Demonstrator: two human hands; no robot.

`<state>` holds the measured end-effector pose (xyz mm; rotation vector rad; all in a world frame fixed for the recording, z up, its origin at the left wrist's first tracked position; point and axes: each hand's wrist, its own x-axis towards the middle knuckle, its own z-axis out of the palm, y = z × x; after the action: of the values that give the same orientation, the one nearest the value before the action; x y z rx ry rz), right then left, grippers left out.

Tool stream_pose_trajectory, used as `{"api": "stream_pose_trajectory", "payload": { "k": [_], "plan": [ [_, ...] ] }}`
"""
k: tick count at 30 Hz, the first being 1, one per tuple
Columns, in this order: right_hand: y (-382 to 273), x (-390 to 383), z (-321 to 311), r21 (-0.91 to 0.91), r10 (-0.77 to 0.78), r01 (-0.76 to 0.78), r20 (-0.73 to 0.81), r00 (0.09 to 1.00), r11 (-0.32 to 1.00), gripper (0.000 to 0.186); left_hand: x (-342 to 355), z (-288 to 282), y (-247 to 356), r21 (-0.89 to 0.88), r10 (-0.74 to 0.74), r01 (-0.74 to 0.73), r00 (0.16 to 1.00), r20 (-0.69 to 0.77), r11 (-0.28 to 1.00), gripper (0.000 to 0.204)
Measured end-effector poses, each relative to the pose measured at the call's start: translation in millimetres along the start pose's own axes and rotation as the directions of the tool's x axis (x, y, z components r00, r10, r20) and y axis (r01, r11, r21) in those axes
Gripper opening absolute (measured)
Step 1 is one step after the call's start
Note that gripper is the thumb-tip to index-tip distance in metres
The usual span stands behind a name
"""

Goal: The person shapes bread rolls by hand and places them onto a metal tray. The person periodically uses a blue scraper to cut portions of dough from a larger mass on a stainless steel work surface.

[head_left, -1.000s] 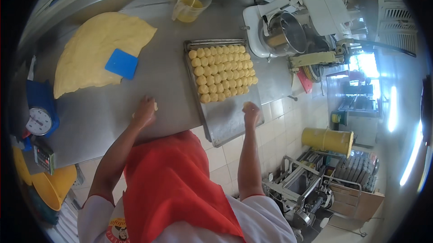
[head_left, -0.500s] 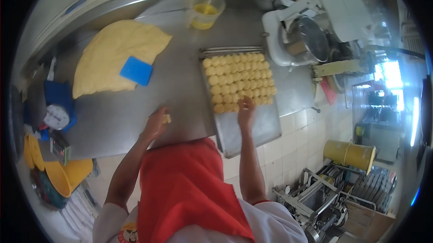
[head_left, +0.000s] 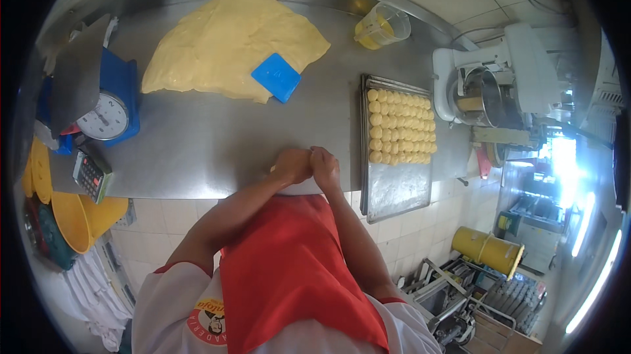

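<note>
My left hand [head_left: 293, 166] is closed round a piece of dough [head_left: 272, 169], of which a pale edge shows beside the fingers. Against it, my right hand [head_left: 326, 169] is closed with its fingertips at the left hand's finger side; what is between them is hidden. Both hands are over the front edge of the steel table [head_left: 197, 137]. To their right, a metal tray [head_left: 397, 193] carries close rows of small yellow dough balls [head_left: 402, 127], its near part bare. A large flat sheet of dough [head_left: 223, 45] lies at the back left, with a blue scraper [head_left: 277, 78] on its right edge.
A clear jug [head_left: 382, 27] with yellow liquid stands at the back. A white stand mixer [head_left: 486, 71] is beyond the tray. On the left are a blue dial scale [head_left: 108, 114], a calculator [head_left: 91, 175] and yellow containers [head_left: 85, 219]. A yellow drum [head_left: 486, 251] lies at the right.
My right hand has left the dough balls on the tray and come back to meet my left hand. The view has shifted, so the table's things appear further right.
</note>
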<state>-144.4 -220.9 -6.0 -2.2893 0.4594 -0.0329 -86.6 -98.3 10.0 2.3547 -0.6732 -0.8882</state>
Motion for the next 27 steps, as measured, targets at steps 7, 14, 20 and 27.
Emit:
{"api": "stream_pose_trajectory", "payload": {
  "k": [7, 14, 20, 27],
  "plan": [
    [9.4, 11.6, -11.7, -0.480, -0.111, 0.293, 0.372, 0.922, 0.827, 0.029, 20.1, 6.8, 0.4, 0.202, 0.136, -0.146, 0.989, 0.063, 0.969, 0.020],
    [81.2, -35.6, -135.0, 0.625, 0.060, -0.343, 0.427, 0.902, 0.701, 0.033, 43.3, 0.0, 8.5, 0.120, -0.195, 0.196, 0.981, -0.015, 0.973, 0.039],
    [239.7, 20.5, -265.0, 0.225, 0.426, -0.362, -0.503, 0.752, 0.905, 0.028, 12.2, 36.6, 13.3, 0.235, -0.044, 0.084, 0.984, -0.171, 0.968, 0.050],
    [281.3, 85.8, -288.7, -0.071, 0.380, -0.512, -0.584, 0.717, 0.856, 0.043, -14.1, 69.6, 34.3, 0.368, -0.037, 0.189, 0.923, -0.384, 0.910, 0.068]
  ]
}}
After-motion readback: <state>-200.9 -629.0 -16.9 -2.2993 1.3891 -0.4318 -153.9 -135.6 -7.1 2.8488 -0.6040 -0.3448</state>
